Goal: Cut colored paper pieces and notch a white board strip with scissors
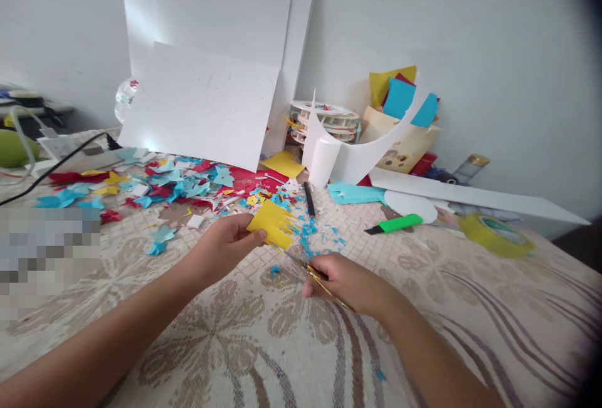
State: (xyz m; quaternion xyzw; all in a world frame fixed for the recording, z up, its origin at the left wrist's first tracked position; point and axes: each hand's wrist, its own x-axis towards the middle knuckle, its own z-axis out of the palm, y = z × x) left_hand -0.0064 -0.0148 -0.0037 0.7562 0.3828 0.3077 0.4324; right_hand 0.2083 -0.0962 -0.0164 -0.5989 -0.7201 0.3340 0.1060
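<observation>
My left hand (234, 240) pinches a small sheet of yellow paper (270, 223) between thumb and fingers. Narrow fringe-like slits run into the paper's right edge. My right hand (345, 282) is closed around the gold handles of a pair of scissors (324, 282). The thin blades reach up and left to the paper's lower right edge; I cannot tell if they touch it. Beyond both hands lie tiny blue paper scraps (308, 229). A curled blue scrap (275, 271) rests on the cloth below the yellow paper.
Paper flowers (174, 182) in blue, red and yellow heap at the left back. A green cutter knife (399, 223), a black marker-like stick (308, 200) and yellow tape (496, 234) lie on the right half. White boards (202, 107) lean on the wall. A black cable (61, 160) crosses the left.
</observation>
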